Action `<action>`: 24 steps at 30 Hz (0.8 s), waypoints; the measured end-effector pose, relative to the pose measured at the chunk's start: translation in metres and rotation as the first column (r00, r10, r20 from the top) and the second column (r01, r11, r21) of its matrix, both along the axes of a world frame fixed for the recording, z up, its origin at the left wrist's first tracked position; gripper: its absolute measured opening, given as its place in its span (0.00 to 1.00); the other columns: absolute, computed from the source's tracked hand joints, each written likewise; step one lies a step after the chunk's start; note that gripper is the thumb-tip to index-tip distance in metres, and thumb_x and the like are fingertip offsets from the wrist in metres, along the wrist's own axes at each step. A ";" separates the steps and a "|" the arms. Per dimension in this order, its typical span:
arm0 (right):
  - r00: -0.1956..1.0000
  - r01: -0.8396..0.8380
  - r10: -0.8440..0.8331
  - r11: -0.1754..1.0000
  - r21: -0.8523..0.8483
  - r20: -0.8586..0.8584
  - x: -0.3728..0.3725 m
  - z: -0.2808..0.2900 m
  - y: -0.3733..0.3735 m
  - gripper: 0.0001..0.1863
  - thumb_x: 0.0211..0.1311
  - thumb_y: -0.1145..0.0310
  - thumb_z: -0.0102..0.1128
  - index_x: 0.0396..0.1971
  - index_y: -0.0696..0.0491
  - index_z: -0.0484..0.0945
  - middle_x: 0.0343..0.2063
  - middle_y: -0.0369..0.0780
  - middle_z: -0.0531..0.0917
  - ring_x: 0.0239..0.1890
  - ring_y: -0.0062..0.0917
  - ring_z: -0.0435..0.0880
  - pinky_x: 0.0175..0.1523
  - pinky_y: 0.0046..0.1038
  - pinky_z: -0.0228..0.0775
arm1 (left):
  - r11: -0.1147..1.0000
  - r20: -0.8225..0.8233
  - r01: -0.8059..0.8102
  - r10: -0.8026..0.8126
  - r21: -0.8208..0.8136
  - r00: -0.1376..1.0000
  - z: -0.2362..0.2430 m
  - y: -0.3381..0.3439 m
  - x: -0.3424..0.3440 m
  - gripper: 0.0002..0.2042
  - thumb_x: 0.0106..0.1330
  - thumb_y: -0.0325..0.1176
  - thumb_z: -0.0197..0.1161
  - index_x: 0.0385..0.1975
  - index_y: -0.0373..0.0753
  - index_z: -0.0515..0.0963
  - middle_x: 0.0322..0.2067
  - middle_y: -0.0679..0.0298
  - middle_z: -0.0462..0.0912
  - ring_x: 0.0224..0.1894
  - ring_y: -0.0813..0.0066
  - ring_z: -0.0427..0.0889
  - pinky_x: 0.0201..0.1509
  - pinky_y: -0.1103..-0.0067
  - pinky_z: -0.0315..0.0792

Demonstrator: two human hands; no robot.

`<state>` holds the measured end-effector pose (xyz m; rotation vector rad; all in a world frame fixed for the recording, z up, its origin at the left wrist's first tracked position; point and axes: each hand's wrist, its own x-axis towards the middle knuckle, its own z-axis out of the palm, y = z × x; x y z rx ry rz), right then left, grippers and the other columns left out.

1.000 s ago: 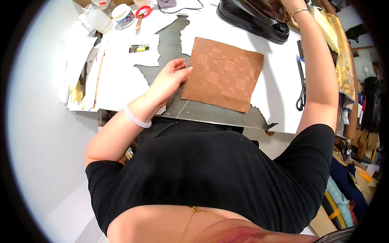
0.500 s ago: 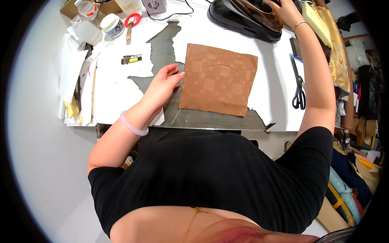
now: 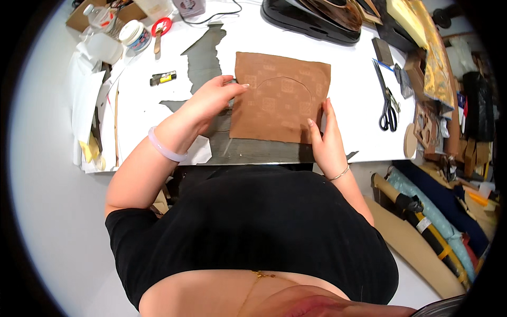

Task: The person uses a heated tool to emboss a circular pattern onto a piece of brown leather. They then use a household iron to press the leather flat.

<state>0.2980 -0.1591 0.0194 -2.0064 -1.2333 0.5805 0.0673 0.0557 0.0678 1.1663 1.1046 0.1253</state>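
Note:
A square brown patterned sheet (image 3: 282, 113), fabric or thin leather, lies in front of me, with a thin curved line across its upper part. At its left edge my left hand (image 3: 214, 98) is closed, thumb on top and fingers partly hidden by the edge. My right hand (image 3: 329, 142) takes the lower right edge between thumb and fingers. Under the sheet, the dark grey surface (image 3: 253, 150) shows between torn white paper (image 3: 142, 116).
Black scissors (image 3: 387, 105) lie to the right, near a dark block (image 3: 382, 51). A black glossy appliance (image 3: 311, 24) stands at the back. A lighter (image 3: 162, 78), a white jar (image 3: 134, 36) and a wooden stick (image 3: 157, 42) sit at the left.
My right hand has come from the appliance at the back down to the sheet's right edge. My left thumb has moved onto the sheet, which has shifted and turned slightly.

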 end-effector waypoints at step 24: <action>0.683 0.278 -0.159 0.959 0.052 -0.713 0.017 -0.001 -0.008 0.32 0.83 0.73 0.48 0.82 0.56 0.54 0.76 0.47 0.70 0.77 0.30 0.69 0.78 0.29 0.64 | 0.989 -0.117 0.001 0.017 0.145 0.993 -0.021 -0.006 0.004 0.39 0.66 0.45 0.77 0.71 0.26 0.71 0.54 0.62 0.85 0.53 0.80 0.78 0.46 0.84 0.68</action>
